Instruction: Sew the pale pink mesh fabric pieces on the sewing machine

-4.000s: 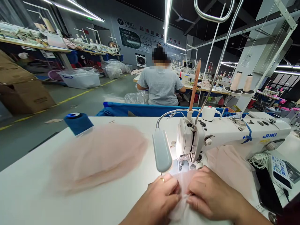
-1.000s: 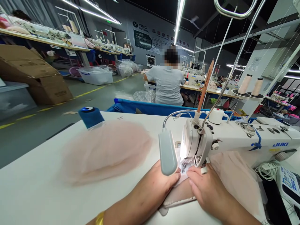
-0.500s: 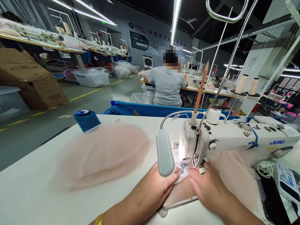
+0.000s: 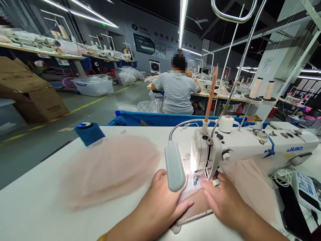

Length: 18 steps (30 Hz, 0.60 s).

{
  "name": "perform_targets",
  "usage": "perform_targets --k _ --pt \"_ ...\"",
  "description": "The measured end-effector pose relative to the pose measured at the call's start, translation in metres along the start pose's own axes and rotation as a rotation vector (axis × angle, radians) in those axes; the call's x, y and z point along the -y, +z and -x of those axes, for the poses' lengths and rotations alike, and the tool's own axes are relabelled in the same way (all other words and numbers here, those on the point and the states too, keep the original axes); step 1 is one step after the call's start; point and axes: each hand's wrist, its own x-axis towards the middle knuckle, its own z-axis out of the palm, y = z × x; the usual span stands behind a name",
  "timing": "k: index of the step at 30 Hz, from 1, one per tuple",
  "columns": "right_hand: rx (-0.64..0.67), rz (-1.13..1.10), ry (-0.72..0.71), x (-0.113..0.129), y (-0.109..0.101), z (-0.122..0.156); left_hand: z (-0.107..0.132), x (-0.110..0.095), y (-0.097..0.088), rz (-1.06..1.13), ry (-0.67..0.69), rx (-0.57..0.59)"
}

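At the needle of a white sewing machine (image 4: 253,147), a thin white and pale pink fabric piece (image 4: 191,187) lies under the presser foot (image 4: 197,177). My left hand (image 4: 160,201) rests left of the foot, its thumb spread toward the fabric; the lamp head hides part of its fingers. Close by on the right, my right hand (image 4: 223,199) holds the fabric edge, thumb and index finger near each other, other fingertips hidden behind the machine head. Sheer pink fabric (image 4: 247,187) lies behind my right hand. Another sheer pink pile (image 4: 112,170) spreads on the table at left.
A grey lamp head (image 4: 175,167) hangs beside the needle. Beyond the pile stands a blue thread cone (image 4: 89,134). To the right lie a black phone (image 4: 292,209), a coiled white cable (image 4: 284,177) and a control box (image 4: 307,190). A co-worker (image 4: 177,90) sits ahead.
My left hand has drawn back left from the presser foot, its thumb now apart from the other fingers. My right hand stays almost in place. The view has shifted slightly.
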Motion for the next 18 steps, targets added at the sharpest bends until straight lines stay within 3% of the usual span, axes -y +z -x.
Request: perform_targets --k 3,6,10,14,18 --pt "-0.030 -0.139 -0.107 0.005 -0.004 0.000 -0.001 -0.013 -0.017 0.096 0.014 0.072" --pt "-0.004 -0.251 -0.203 0.009 -0.006 -0.001 -0.005 -0.023 -0.039 0.262 0.025 0.223" --pt "0.189 -0.093 -0.102 0.006 -0.005 -0.002 -0.014 -0.025 -0.058 0.383 -0.007 0.399" --pt "0.221 0.036 -0.020 -0.002 -0.006 0.000 -0.016 -0.024 -0.048 0.402 0.023 0.344" --pt "0.211 0.017 -0.069 -0.001 -0.009 0.001 -0.009 -0.029 -0.029 0.380 0.123 0.201"
